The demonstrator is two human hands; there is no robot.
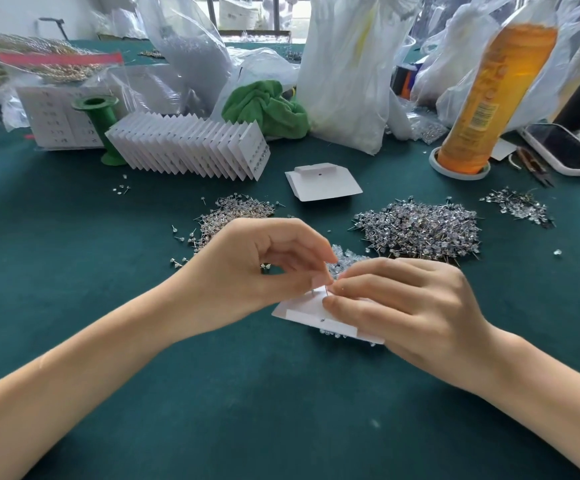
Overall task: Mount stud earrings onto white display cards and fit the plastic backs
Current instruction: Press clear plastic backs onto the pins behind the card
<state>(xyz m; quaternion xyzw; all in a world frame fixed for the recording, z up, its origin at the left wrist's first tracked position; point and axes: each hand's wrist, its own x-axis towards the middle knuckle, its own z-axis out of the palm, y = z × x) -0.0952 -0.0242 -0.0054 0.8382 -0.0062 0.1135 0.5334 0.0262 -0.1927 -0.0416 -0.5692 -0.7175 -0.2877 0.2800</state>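
A white display card point(311, 315) lies tilted between my hands above the green cloth, back side up, with a stud post sticking out near its upper edge. My left hand point(250, 268) pinches the card's top edge with thumb and forefinger. From the right, my right hand point(402, 303) curls over the card and pinches something tiny at the post; what it is I cannot tell. Clear plastic backs point(345, 259) lie in a small heap just behind my fingers. Heaps of loose stud earrings sit behind my hands, one at left point(236, 211) and a larger one at right point(420, 228).
A fanned row of filled cards point(191, 147) and a green spool point(99, 123) stand at back left. A blank folded card point(321, 181) lies mid-table. An orange bottle point(479, 98), a phone point(562, 148), a green rag point(267, 109) and plastic bags crowd the back.
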